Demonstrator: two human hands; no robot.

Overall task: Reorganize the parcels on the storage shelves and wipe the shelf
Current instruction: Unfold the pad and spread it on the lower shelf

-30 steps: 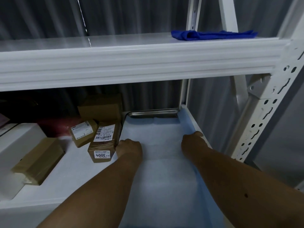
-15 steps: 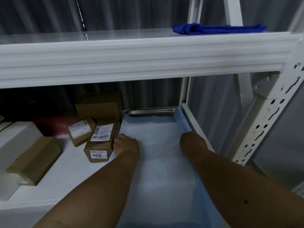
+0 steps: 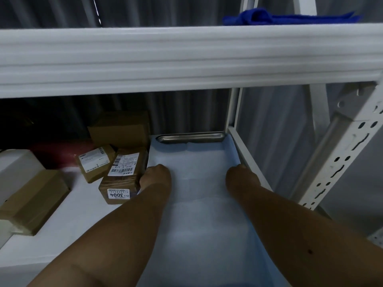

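A pale blue sheet (image 3: 199, 183) spread over the right part of the lower white metal shelf (image 3: 68, 228) is pressed at its edges by the left hand (image 3: 156, 179) and right hand (image 3: 240, 179); whether the fingers are curled cannot be told. Brown taped cardboard parcels (image 3: 122, 175) are seen just beside the left hand, and a folded dark blue cloth (image 3: 269, 17) is laid on the upper shelf.

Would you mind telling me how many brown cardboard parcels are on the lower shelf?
4: one at the back, two labelled ones mid-shelf, one front left. More may hide in the dark rear.
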